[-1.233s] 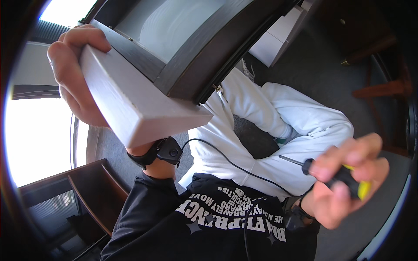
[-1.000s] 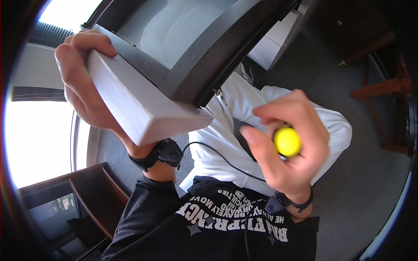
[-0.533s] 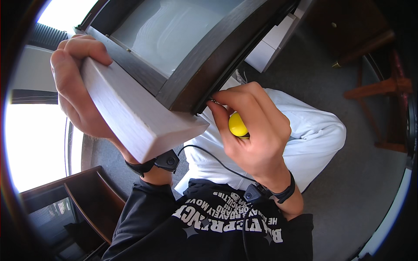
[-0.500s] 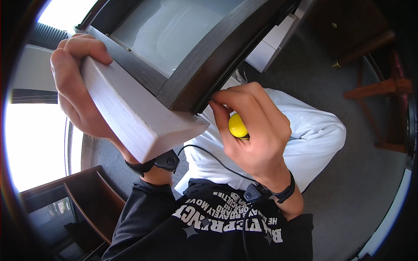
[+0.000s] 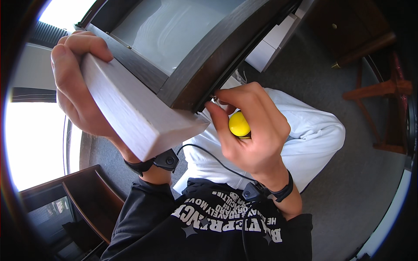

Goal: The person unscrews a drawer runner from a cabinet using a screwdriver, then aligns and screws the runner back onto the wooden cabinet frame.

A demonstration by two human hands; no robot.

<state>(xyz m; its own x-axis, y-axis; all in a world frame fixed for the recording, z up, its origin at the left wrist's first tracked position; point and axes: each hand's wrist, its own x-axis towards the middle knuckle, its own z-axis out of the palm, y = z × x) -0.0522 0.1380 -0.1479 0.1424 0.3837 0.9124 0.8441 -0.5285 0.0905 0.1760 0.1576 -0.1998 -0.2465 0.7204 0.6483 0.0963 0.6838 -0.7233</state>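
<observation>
Evidently the white, wood-grained rectangular block sits against the near end of the dark brown wooden frame with its pale glossy panel, my left hand clamped around that block. My right hand is curled around a round-ended yellow tool handle, thumb and forefinger beside 1 small metal fitting at the frame's edge; contact I cannot tell. I'd judge block and frame are together, work at the fitting unfinished, and fastening unconfirmed.
</observation>
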